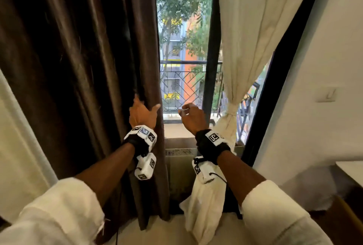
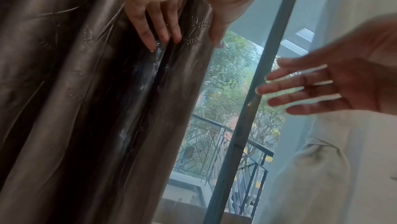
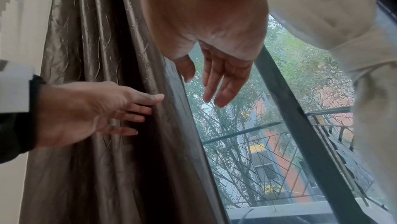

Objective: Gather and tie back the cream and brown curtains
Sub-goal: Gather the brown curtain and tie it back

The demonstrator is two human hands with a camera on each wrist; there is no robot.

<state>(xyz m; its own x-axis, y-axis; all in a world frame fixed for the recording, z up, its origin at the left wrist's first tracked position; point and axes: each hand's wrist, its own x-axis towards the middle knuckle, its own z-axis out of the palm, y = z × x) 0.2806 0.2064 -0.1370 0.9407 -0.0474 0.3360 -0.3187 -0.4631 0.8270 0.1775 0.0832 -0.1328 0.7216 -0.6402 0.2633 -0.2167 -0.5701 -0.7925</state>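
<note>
brown curtain, cream curtain

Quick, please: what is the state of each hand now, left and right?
Left hand: open, straight fingers pressing on the brown curtain.
Right hand: open, holding nothing, in front of the window.

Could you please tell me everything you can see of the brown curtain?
The brown curtain hangs loose and untied on the left of the window, in deep vertical folds. Its cloth looks shiny, satin-like, with a faint stitched leaf pattern. The left hand rests on its inner edge, fingers straight against the folds. The right hand is clear of it.
</note>
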